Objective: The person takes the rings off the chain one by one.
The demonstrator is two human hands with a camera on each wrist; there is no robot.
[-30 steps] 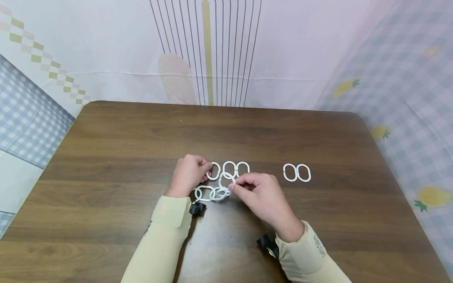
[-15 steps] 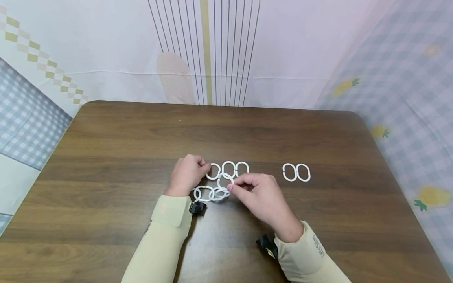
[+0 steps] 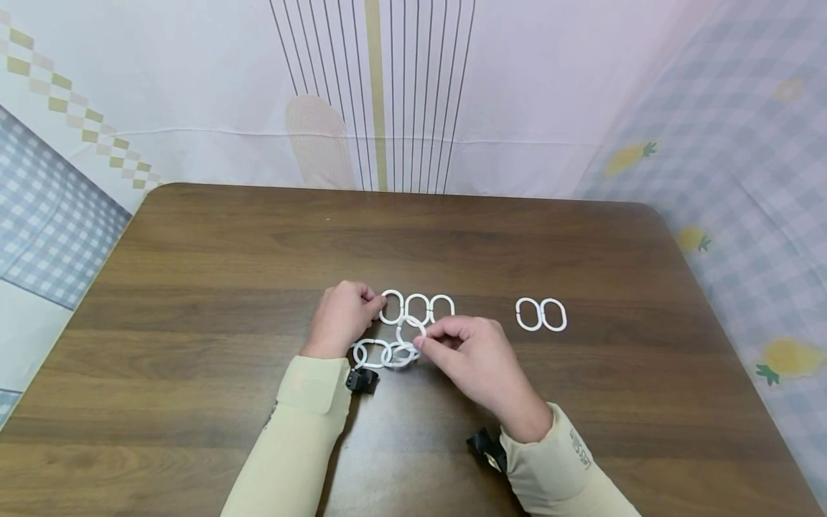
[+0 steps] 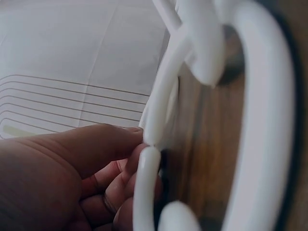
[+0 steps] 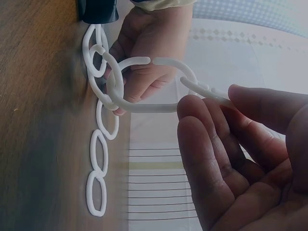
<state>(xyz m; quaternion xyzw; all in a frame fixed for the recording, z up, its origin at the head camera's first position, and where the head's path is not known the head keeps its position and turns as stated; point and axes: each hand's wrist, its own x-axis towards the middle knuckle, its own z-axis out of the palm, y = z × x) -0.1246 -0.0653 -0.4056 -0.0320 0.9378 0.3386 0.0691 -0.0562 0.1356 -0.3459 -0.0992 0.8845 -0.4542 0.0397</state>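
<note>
Head view: I see the white chain (image 3: 388,355) over the table (image 3: 258,244) | right hand (image 3: 476,357) nearly closed, pinching one chain link (image 5: 204,90); left hand (image 3: 342,318) likewise, a loose link (image 3: 392,291) | I guess light, stiff, slippery; grab the unbroken side.

In the head view the left hand (image 3: 342,319) covers part of the row's left link (image 3: 392,291), the right hand (image 3: 479,362) hides the near end of its right link (image 3: 443,296), and the print (image 3: 581,450) on the right sleeve (image 3: 549,459) is too small to read. The left wrist view blurs the closest link (image 4: 269,110) and crops it above and below. In the right wrist view, fingers hide much of the pinched link (image 5: 219,97).
</note>
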